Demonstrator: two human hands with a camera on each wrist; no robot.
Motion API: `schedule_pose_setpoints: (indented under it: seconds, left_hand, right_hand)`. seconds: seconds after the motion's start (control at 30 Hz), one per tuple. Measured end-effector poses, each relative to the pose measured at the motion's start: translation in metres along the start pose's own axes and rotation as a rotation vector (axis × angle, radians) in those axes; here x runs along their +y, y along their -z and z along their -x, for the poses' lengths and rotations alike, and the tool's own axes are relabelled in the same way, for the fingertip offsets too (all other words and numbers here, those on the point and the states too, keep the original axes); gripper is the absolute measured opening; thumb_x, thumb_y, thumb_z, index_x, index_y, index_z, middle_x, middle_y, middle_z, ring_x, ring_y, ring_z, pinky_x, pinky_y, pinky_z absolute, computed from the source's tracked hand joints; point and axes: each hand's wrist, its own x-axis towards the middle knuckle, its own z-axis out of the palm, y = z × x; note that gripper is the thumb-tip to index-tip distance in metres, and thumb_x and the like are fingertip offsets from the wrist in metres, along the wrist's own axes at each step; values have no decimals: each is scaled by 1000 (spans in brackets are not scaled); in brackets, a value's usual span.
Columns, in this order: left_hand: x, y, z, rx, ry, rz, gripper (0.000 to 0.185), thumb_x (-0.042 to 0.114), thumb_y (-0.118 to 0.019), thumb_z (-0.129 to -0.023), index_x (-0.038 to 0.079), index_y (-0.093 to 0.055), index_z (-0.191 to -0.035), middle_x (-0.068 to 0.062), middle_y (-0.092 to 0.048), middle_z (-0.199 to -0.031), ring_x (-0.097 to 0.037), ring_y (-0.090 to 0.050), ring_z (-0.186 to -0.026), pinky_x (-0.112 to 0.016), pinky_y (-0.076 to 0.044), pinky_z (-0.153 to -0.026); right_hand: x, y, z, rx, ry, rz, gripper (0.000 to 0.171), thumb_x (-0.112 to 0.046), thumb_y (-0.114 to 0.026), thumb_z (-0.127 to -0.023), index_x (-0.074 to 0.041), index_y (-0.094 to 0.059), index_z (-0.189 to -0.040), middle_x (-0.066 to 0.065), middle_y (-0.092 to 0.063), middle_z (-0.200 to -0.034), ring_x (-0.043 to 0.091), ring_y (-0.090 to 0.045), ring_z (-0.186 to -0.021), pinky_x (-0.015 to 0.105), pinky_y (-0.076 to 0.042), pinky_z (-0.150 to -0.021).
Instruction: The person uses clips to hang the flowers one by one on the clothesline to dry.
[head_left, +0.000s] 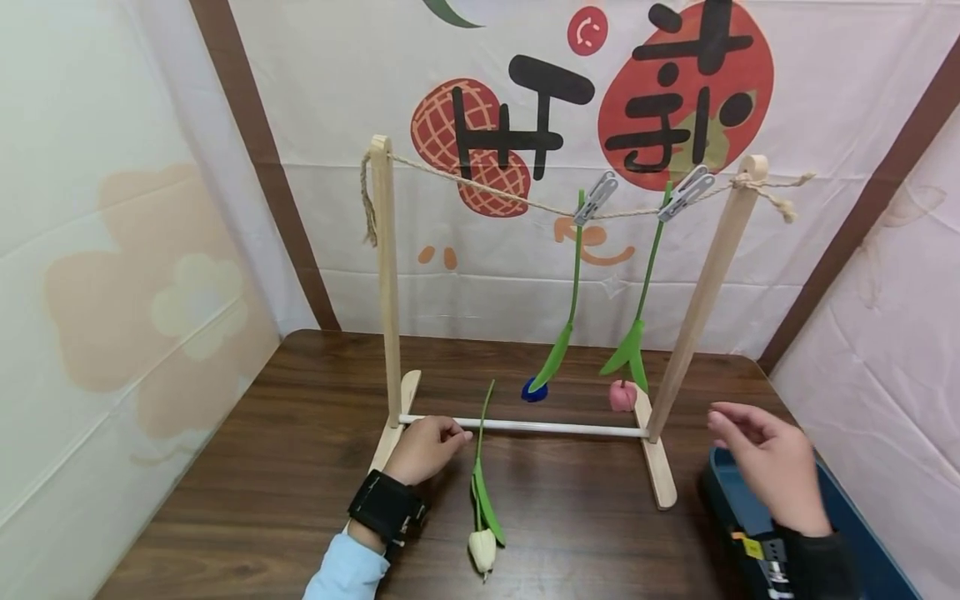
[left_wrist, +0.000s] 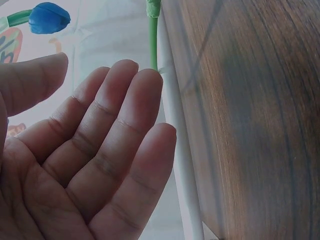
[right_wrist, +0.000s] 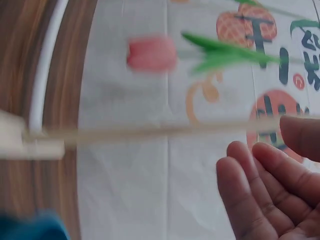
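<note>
My left hand [head_left: 429,448] is over the table beside the stem of a white tulip [head_left: 482,550], its fingers loosely bent and holding nothing. In the left wrist view its fingertips are close to a green stem [left_wrist: 153,45]; whether they touch is unclear. My right hand [head_left: 776,462] hovers above a blue bin [head_left: 862,521], fingers relaxed and nothing in them. A blue tulip [head_left: 534,389] and a pink tulip [head_left: 622,396] hang head down from a rope [head_left: 480,185]. One grey clothespin [head_left: 597,198] grips the blue tulip's stem, another clothespin [head_left: 686,193] the pink one's.
The rope is strung between a left wooden post [head_left: 386,283] and a right wooden post [head_left: 708,292]. A white rod [head_left: 555,427] joins them low down. Their feet stand on the brown table [head_left: 247,500]. Behind hangs a printed cloth [head_left: 337,225].
</note>
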Motion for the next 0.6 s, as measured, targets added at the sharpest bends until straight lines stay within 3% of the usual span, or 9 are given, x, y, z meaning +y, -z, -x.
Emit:
schedule_pose_setpoints:
  seconds: [0.13, 0.27, 0.37, 0.6]
  left_hand:
    - [1, 0, 0, -1, -1, -3, 16, 22, -67, -94, 12, -71, -83, 4, -50, -62, -12, -46, -53, -30, -39, -51]
    - [1, 0, 0, 7, 4, -13, 15, 22, -67, -93, 14, -71, -82, 5, -50, -62, -12, -46, -52, -30, -39, -51]
    - [1, 1, 0, 13, 4, -13, 14, 22, -68, -93, 14, -71, -82, 5, -50, -62, -12, -46, -52, -31, -39, -51]
    - [-1, 2, 0, 7, 12, -14, 14, 22, -67, -93, 13, -71, -83, 5, -51, -63, -12, -47, -53, -30, -40, -52]
  right_hand:
    - [15, 32, -9, -54, -2, 142, 37, -29, -62, -97, 4, -67, -112, 20, -69, -95, -4, -56, -68, 15, -43, -56]
    - [36, 54, -20, -166, -18, 274, 41, -32, -60, -98, 7, -66, -111, 23, -67, -97, 15, -60, -77, 24, -47, -59]
    - [53, 62, -29, -246, -25, 333, 35, -23, -61, -98, 10, -65, -106, 23, -67, -91, 30, -62, -77, 36, -49, -58]
    - [91, 65, -41, -425, -15, 465, 23, -16, -68, -91, 7, -69, -96, 13, -68, -82, 26, -62, -71, 44, -48, -60]
